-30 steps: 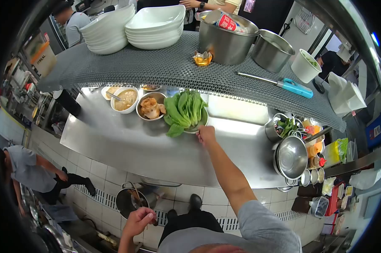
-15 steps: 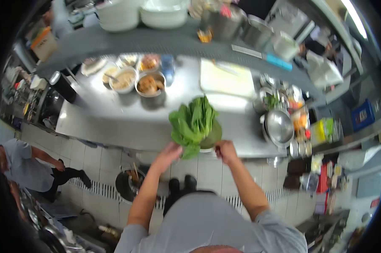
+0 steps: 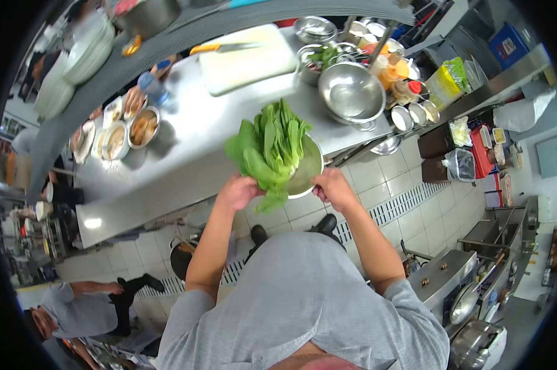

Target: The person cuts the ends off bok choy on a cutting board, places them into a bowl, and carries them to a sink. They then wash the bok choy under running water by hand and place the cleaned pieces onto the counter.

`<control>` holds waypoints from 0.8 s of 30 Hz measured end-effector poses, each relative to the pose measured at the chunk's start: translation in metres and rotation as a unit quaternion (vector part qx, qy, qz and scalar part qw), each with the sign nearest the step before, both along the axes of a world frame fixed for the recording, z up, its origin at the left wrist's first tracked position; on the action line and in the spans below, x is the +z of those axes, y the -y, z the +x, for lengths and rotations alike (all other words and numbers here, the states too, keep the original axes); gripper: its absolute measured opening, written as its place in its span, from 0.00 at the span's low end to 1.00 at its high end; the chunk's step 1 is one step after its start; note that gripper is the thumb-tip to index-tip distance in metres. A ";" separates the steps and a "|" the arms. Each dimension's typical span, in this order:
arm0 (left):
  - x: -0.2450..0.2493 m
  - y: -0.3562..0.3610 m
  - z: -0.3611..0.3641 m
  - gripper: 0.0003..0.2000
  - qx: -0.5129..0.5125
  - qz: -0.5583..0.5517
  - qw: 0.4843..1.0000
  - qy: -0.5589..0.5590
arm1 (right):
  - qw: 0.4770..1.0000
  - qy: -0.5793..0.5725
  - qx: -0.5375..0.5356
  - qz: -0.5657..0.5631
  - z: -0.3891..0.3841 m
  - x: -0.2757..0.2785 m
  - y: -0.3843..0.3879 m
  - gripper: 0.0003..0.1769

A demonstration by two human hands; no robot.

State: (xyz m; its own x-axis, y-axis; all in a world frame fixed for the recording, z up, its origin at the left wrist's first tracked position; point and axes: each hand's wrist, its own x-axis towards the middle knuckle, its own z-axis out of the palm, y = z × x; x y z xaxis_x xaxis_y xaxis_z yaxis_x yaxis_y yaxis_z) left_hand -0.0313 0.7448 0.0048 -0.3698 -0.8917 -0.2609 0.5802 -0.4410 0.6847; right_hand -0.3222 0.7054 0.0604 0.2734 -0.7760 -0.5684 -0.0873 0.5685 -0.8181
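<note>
A person's right hand (image 3: 331, 187) pinches the rim of a bowl (image 3: 306, 171) of greens (image 3: 272, 139) at the bench's (image 3: 177, 176) near edge; the left hand (image 3: 239, 192) curls by overhanging leaves, its grip partly hidden. The bowl looks stiff and light, best held by opposite rims; the leaves, soft, easily bruised. Bare steel stretches toward the far-edge board (image 3: 247, 66); a basin (image 3: 352, 92) flanks the right corner.

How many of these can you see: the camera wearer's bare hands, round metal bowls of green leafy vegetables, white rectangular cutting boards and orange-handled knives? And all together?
Bare hands: 2 (left hand, right hand)
Round metal bowl of green leafy vegetables: 1
White rectangular cutting board: 1
Orange-handled knife: 1
Total: 5
</note>
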 end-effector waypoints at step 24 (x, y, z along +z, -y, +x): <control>0.009 0.290 -0.575 0.18 -0.216 0.024 0.976 -0.014 | 0.700 -0.553 -0.127 -0.435 -0.496 0.051 0.172 0.12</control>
